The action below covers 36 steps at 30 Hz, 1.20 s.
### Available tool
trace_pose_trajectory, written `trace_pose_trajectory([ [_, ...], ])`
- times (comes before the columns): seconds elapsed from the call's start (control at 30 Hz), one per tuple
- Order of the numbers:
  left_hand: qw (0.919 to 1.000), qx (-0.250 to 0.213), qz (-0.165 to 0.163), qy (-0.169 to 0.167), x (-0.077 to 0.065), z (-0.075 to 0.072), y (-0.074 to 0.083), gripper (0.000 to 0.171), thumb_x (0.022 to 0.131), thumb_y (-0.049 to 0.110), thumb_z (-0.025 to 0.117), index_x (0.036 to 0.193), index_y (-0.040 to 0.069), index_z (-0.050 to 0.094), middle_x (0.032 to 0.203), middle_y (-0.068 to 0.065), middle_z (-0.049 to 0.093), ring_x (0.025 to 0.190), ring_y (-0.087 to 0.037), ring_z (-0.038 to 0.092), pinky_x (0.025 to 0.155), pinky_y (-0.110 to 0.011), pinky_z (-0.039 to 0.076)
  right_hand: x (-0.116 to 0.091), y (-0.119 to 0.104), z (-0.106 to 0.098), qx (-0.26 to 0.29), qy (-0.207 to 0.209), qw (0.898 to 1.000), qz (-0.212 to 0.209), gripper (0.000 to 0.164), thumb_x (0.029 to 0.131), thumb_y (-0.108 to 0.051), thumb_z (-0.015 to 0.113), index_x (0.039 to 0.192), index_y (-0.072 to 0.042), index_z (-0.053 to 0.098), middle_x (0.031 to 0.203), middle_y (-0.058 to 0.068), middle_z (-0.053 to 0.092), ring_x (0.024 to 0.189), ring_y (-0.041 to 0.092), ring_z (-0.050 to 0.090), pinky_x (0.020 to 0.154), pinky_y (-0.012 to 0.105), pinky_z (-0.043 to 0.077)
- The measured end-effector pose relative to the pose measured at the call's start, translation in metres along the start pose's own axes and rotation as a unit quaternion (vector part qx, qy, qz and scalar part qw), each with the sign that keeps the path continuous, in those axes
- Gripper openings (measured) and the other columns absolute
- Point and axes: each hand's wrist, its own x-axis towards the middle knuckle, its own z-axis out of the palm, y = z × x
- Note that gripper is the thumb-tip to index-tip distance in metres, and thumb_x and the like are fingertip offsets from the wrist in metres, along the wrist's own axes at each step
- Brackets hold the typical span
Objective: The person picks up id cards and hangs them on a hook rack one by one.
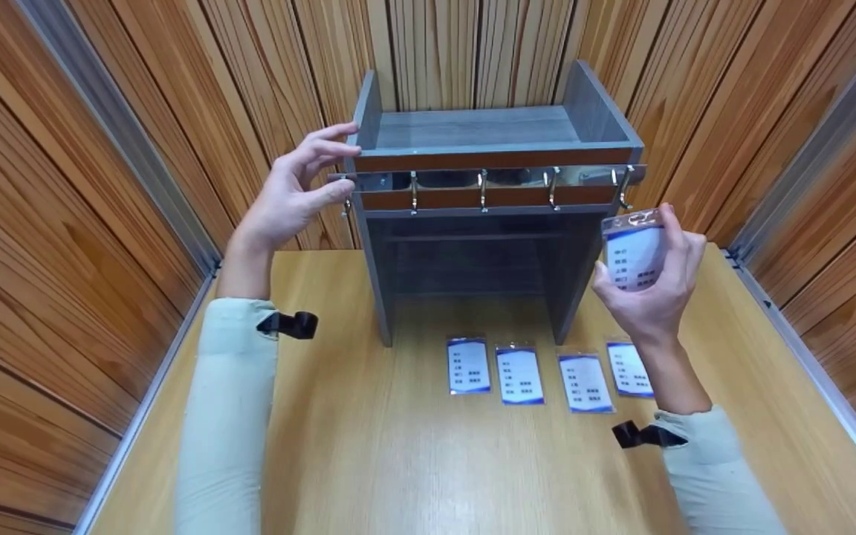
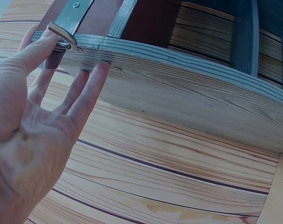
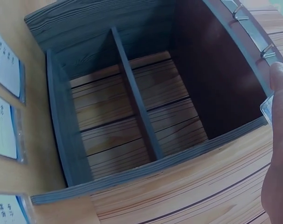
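Observation:
My right hand (image 1: 662,279) holds a clear plastic ID badge holder (image 1: 632,249) by its sides, upright, just below the rightmost hook (image 1: 626,187). Only a corner of that badge holder (image 3: 267,109) shows in the right wrist view, beside the thumb. At the other end, my left hand (image 1: 290,189) touches the side of the grey shelf unit (image 1: 480,130) with nearly straight fingers. Its thumb lies by the leftmost hook (image 2: 62,35) at the end of the metal hook rail (image 1: 450,178). Several hooks along the rail's front hold nothing.
Several more badge holders lie on the wooden table in front of the unit, among them one at left (image 1: 468,365) and one farther right (image 1: 585,383). My right forearm partly covers the rightmost badge (image 1: 628,368). Wood-panelled walls (image 1: 64,223) enclose the table (image 1: 413,461).

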Motion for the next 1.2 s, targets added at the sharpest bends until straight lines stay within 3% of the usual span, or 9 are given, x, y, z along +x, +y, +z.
trace_pose_trajectory([
  [0.2,0.9999,0.01,-0.01,0.002,0.0,0.0,-0.001,0.038,0.109,0.003,0.069,0.146,0.013,0.07,0.179,-0.002,0.045,0.166,-0.027,0.046,0.123,-0.04,0.055,0.004,-0.005,0.002,0.006,0.001,1.0,0.0,0.092,0.075,-0.024,0.084,0.157,0.004,0.055,0.134,0.034,0.057,0.126,0.0,0.044,0.104,0.019,0.043],
  [0.43,1.0,0.006,-0.008,0.001,0.001,0.0,0.0,0.037,0.109,0.003,0.069,0.145,0.012,0.07,0.178,-0.003,0.045,0.167,-0.027,0.045,0.136,-0.061,0.038,0.008,-0.012,0.003,0.007,-0.001,1.0,0.005,0.091,0.075,-0.025,0.085,0.157,0.002,0.056,0.132,0.034,0.055,0.126,0.0,0.046,0.103,0.017,0.045],
  [0.7,1.0,0.001,-0.006,0.003,0.0,0.001,0.001,0.037,0.11,0.004,0.069,0.145,0.011,0.07,0.178,-0.002,0.046,0.167,-0.027,0.045,0.136,-0.065,0.037,0.009,-0.015,0.005,0.001,0.005,1.0,0.012,0.09,0.076,-0.023,0.088,0.157,0.0,0.057,0.133,0.031,0.057,0.126,0.004,0.05,0.105,0.018,0.049],
  [1.2,1.0,0.0,-0.005,0.003,0.001,0.002,0.001,0.037,0.109,0.001,0.069,0.145,0.01,0.07,0.177,-0.002,0.047,0.166,-0.027,0.046,0.135,-0.066,0.038,0.007,-0.005,0.011,0.024,0.003,1.0,0.015,0.092,0.077,-0.025,0.084,0.159,0.003,0.055,0.134,0.033,0.055,0.127,0.001,0.046,0.103,0.018,0.044],
])
